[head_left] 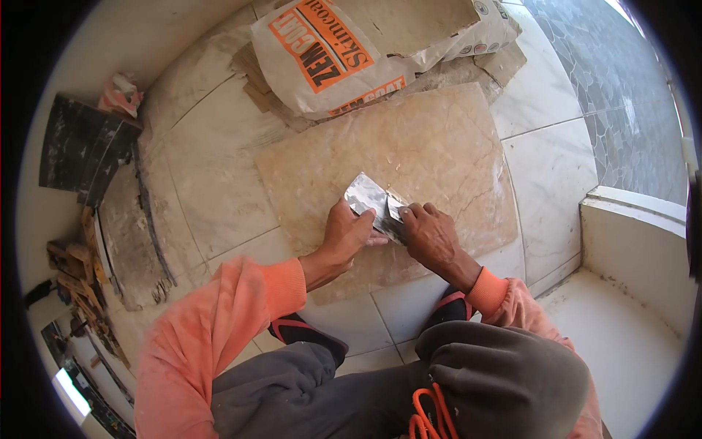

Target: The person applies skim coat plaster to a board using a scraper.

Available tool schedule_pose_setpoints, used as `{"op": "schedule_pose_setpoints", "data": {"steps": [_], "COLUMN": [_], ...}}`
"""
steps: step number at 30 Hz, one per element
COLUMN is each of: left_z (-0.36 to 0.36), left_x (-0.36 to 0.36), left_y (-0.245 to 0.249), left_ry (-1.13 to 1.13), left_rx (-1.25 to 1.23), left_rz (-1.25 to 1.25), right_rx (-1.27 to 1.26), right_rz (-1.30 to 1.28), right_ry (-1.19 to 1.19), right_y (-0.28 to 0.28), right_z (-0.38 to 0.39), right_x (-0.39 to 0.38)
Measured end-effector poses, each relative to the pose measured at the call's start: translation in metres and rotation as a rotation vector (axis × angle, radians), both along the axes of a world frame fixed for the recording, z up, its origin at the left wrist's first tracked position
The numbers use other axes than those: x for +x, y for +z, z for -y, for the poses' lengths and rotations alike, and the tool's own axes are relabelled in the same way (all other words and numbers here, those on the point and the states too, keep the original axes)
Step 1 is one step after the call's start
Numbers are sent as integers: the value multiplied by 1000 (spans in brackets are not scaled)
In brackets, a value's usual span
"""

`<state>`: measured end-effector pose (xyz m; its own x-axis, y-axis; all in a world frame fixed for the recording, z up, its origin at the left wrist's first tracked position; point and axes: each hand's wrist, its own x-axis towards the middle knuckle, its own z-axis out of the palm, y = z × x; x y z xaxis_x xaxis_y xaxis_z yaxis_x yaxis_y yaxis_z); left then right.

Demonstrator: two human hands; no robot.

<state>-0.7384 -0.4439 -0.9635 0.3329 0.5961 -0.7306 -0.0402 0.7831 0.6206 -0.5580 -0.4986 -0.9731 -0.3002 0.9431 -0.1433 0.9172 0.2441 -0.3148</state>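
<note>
My left hand point(345, 230) grips a flat metal scraper blade point(363, 193) smeared with white compound, thumb on top and fingers beneath. Closed around a smaller scraper point(395, 208), my right hand point(433, 235) holds its blade against the face of the wider one. The handles of both are hidden by my fingers. Below the two hands, a beige marble-patterned slab point(431, 146) lies on the floor, with a few small white crumbs on it near the blades.
Past the slab stands an open paper skimcoat bag point(322, 55) on cardboard. At left lie a dark dusty panel point(80, 150), a worn board point(131, 234) and wooden pieces point(77, 271). A low white ledge point(636, 249) rises at right. My sandalled feet point(311, 338) are close to the slab.
</note>
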Motion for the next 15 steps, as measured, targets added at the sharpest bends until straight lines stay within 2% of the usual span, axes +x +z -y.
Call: {"op": "schedule_pose_setpoints", "data": {"steps": [3, 6, 10, 15], "left_z": [6, 9, 6, 7], "left_x": [-1, -6, -4, -1], "left_y": [-5, -14, -13, -12], "left_ry": [27, 17, -6, 18], "left_rx": [44, 63, 22, 26], "left_rz": [52, -24, -41, -9], "right_rx": [-73, -22, -64, -36], "right_rz": [-129, -199, -96, 38], "right_ry": [-145, -128, -9, -4], "right_y": [7, 25, 35, 5], "right_z": [-10, 11, 47, 27], "right_x": [22, 18, 0, 7]}}
